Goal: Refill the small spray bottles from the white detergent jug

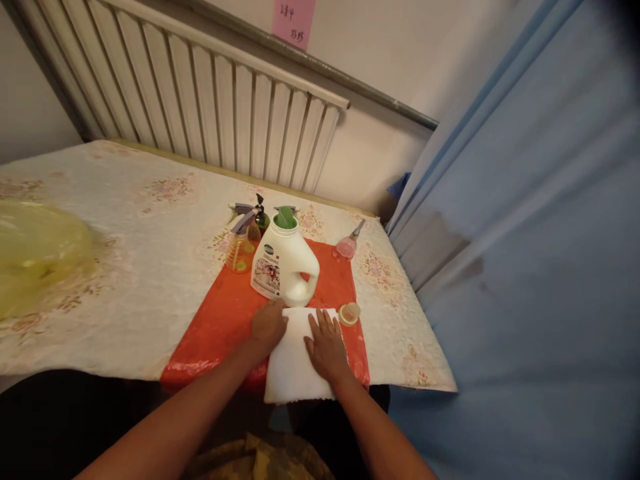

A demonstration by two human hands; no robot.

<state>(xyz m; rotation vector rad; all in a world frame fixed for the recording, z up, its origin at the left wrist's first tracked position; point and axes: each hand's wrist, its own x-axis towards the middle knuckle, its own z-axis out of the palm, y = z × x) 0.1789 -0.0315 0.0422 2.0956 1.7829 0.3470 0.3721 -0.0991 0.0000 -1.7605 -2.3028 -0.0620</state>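
Observation:
A white paper towel [290, 367] with a ragged front edge lies on a red plastic sheet [215, 333] and reaches past the table's near edge. My right hand [327, 347] rests flat on it, fingers stretched out. At the towel's far left corner, my left hand [269, 325] is closed, its thumb over the edge. Just behind stands a cream detergent jug [293, 267], uncapped, with green showing in its mouth. Right of the towel sits a small translucent cap [349, 313].
Left of the jug are an orange spray bottle [240, 253] and a dark pump bottle [261, 219]. A pink spray bottle [347, 247] is behind right. A yellow plastic bag [40, 253] lies left. A blue curtain [525, 253] borders the right; a radiator [220, 100] stands behind.

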